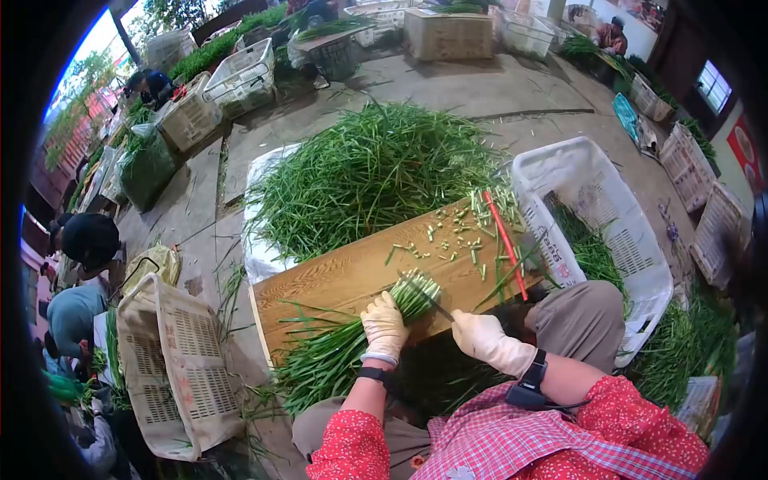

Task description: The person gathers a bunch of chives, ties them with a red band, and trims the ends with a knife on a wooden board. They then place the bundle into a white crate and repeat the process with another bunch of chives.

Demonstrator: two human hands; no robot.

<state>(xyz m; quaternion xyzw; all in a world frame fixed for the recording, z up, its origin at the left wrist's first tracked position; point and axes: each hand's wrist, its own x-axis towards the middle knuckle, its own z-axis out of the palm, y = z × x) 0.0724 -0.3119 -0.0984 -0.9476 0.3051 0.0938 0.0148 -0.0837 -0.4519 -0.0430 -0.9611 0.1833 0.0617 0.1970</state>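
Note:
My left hand (384,326), in a pale glove, is closed around a bunch of long green leafy stalks (328,352) lying over the front edge of a wooden board (320,276). Their pale stem ends (420,290) point away to the right. In my gloved right hand (490,340) is a knife (428,294), its thin blade slanting across those stem ends. Short cut stem pieces (440,240) are scattered over the board's far right. A long red stick (504,244) lies near the board's right edge.
Beyond the board rises a big heap of loose greens (376,168) on white sheeting (268,180). A white plastic crate (632,248) with greens stands close on my right, a beige crate (188,372) on my left. People sit at far left and back right.

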